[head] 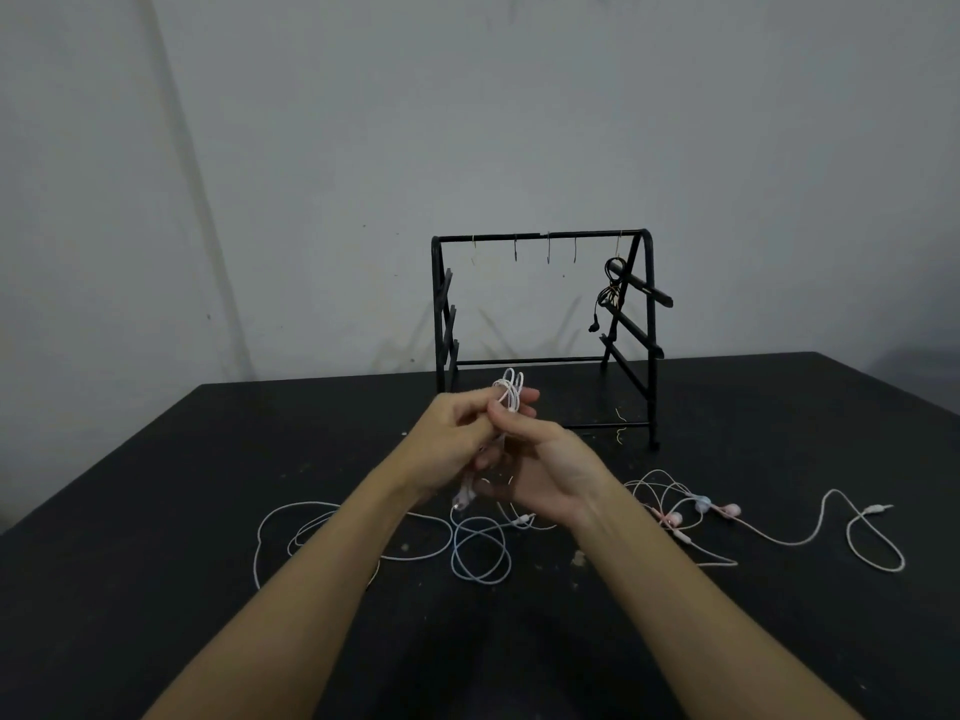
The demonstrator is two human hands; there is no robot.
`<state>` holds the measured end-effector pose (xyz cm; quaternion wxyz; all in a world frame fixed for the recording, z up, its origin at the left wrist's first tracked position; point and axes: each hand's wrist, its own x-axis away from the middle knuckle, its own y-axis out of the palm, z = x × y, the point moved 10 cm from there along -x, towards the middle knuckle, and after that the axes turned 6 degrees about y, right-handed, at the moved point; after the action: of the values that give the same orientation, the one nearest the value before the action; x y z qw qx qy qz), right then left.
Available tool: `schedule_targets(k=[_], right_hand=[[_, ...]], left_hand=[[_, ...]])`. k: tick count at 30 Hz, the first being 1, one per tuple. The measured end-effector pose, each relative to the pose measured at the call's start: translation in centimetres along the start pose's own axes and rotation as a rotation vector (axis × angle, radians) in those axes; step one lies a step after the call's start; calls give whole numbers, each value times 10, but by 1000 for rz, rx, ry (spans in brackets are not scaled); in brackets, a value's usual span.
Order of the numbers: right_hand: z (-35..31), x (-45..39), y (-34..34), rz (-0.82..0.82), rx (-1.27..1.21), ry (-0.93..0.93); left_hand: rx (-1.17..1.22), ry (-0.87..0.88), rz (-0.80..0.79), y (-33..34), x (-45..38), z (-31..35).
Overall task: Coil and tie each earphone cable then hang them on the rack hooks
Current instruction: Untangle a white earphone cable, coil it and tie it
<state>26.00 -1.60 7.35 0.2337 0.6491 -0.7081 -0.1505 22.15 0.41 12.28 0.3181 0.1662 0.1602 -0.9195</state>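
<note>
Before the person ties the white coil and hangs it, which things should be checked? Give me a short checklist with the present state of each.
1. Coil held firmly: the left hand and the right hand both grip the white earphone cable, loops standing above the fingers. Ok.
2. Whole cable coiled: an end hangs below the hands. Not ok.
3. Tie in place: hidden by the fingers. Cannot tell.
4. Free hook: the rack shows four bare hooks; only the rightmost carries the black earphones. Ok.
5. Other cables apart from the coil: the white-blue cable lies loose beneath the hands. Cannot tell.
</note>
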Motion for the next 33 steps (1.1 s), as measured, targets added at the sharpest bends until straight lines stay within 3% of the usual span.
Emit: schedule_targets(k=[4,10,13,17,22,24,29,33], right_hand=[[-3,4,-3,15,2,7],[-9,8,-11,73,-74,-27],[-14,9,-17,119,-15,-67],[-18,9,-26,229,13,-102],[-21,10,-44,378,41,-68],[-26,10,-49,413,123,-88],[-41,9,-54,470,355,-192],[-46,7,-55,468,395,-229]], left_hand=[[34,8,65,-10,-2,-5],[172,-34,294,-21,-5,-7],[-48,10,291,-21,-7,-5],[-584,137,207,-9,-11,8],[-689,160,61,7,-11,4],[-743,212,70,6,-10,6],[-687,254,256,-5,-2,10],[-292,4,421,-20,2,-13]])
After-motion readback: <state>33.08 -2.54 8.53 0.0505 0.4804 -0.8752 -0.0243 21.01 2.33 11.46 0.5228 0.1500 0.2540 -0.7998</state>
